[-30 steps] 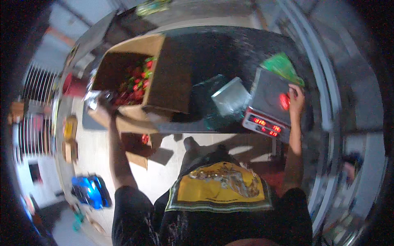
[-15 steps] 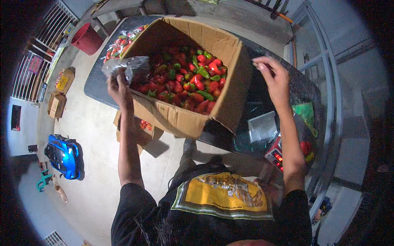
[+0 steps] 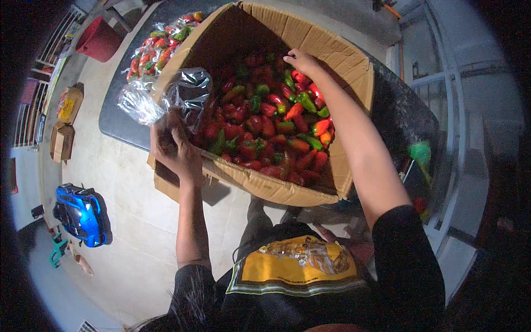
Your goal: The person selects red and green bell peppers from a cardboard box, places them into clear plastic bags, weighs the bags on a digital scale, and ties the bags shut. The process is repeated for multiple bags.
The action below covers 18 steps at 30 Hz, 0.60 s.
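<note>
A large cardboard box stands tilted towards me, heaped with red and green peppers. At its left wall, my left hand is closed on a clear plastic bag, whose crinkled film sticks up above the fingers. My right hand reaches over the box's right side, above the far part of the peppers. Its fingers are bent together, and what they hold, if anything, is hidden.
Filled clear bags of peppers lie left of the box on the dark table. A red bucket, small cartons and a blue toy car stand to the left. A green bag sits at the right.
My right hand has moved from beyond the box's right side to over the peppers. The box looks nearer and larger. My left hand still grips the bag, now more spread out.
</note>
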{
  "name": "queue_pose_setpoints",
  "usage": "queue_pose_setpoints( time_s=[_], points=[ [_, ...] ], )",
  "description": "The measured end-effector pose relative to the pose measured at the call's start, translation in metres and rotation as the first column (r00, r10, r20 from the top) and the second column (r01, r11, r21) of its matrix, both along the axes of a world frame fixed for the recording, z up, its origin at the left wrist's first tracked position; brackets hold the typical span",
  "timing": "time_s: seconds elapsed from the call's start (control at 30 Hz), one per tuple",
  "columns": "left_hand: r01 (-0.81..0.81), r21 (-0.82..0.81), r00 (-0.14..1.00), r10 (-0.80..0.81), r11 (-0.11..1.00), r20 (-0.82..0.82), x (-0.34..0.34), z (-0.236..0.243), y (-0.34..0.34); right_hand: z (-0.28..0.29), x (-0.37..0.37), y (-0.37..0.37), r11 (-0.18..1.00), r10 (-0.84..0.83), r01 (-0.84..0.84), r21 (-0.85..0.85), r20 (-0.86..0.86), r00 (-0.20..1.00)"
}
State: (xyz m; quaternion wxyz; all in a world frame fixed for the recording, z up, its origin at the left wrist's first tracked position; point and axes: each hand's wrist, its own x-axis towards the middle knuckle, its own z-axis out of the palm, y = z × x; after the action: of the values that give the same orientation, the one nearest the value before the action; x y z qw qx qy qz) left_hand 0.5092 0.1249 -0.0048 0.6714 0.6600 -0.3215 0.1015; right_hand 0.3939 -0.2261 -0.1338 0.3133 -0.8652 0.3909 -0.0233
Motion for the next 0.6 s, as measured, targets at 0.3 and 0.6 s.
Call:
queue_pose_setpoints(
  time_s=[0.3,0.6],
  points=[
    [-0.093,0.048,0.989,0.097,0.995,-0.107,-0.003,-0.007,-0.007,-0.056,0.007,-0.03,0.985,0.095,-0.144,-0.099,-0.386,0.917],
    [-0.033,-0.008,0.988,0.031,0.999,-0.153,-0.002,-0.007,-0.011,-0.011,0.009,-0.028,0.926,0.372,-0.353,0.13,-0.466,0.803]
  ],
)
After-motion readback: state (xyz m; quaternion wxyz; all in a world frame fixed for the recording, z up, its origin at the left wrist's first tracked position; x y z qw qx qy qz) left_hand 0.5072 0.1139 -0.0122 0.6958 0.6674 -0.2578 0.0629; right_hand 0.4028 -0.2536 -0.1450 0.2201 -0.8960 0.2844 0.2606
